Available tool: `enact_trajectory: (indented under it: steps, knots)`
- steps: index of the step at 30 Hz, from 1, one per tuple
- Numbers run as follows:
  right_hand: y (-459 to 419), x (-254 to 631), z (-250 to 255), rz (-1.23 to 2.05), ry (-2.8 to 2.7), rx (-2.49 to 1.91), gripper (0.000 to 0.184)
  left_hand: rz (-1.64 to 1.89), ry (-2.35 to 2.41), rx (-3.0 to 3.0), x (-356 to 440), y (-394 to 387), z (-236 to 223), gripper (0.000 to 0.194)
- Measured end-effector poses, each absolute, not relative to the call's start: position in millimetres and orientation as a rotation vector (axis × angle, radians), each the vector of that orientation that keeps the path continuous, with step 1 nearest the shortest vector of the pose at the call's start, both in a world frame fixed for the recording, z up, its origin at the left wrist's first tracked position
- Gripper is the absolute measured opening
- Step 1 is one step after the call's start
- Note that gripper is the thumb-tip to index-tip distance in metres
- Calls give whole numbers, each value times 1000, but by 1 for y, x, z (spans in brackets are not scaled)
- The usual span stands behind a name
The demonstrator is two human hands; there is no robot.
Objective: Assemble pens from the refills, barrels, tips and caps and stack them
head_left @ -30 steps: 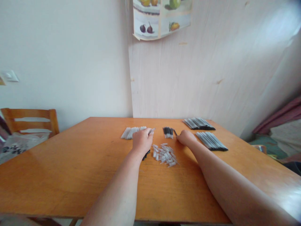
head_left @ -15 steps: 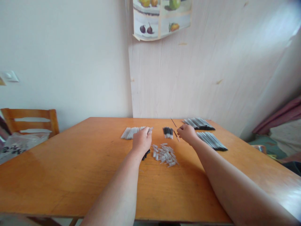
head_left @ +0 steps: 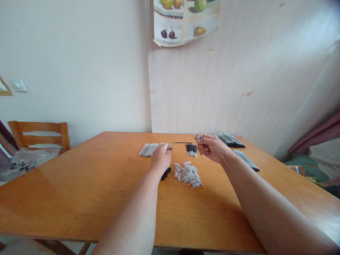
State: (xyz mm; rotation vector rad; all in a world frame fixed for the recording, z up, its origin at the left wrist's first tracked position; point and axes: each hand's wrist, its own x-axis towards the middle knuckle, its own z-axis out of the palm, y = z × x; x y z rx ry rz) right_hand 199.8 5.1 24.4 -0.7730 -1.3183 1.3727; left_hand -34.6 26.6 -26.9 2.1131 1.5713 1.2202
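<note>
My left hand (head_left: 161, 156) is closed in a pinch, with a small pale plastic piece (head_left: 169, 147) showing at the fingertips; most of it is hidden. My right hand (head_left: 209, 147) is closed on a thin dark pen refill (head_left: 182, 142), which points left, level above the table, towards my left hand. Behind the left hand lies a row of clear pen barrels (head_left: 147, 149). Between the hands are short black-and-white pen refills (head_left: 191, 150) in a row. Nearer me is a heap of small white pen tips (head_left: 190, 174), with small black parts (head_left: 166, 174) beside my left wrist.
Two bundles of grey tubes with black ends, a far one (head_left: 230, 140) and a nearer one (head_left: 247, 160), lie beyond my right forearm. They rest on the wooden table (head_left: 66, 198). A chair (head_left: 39, 127) with a plastic bag (head_left: 32, 159) stands at left.
My right hand has lifted the dark refill from the far side and turned it to point left. My left hand has barely moved. The view has shifted slightly.
</note>
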Motion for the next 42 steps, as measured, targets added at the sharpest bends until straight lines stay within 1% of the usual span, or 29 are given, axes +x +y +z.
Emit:
enact_trajectory:
  steps: [7, 25, 32, 37, 42]
  knots:
    - [3, 203, 25, 1449, -1341, -742, 27, 1175, 1671, 2122, -36, 25, -26, 23]
    - [2, 201, 25, 1425, -1318, -805, 27, 1057, 1771, 2188, -34, 18, -19, 24]
    - [5, 201, 23, 1414, -1304, -827, 27, 1024, 1720, 2343, -32, 14, -19, 27]
    - [5, 200, 24, 1410, -1297, -822, 24, 926, 1726, 2369, -31, 10, -17, 29]
    - [3, 197, 26, 1410, -1282, -819, 23, 917, 1602, 2452, -29, 10, -19, 28]
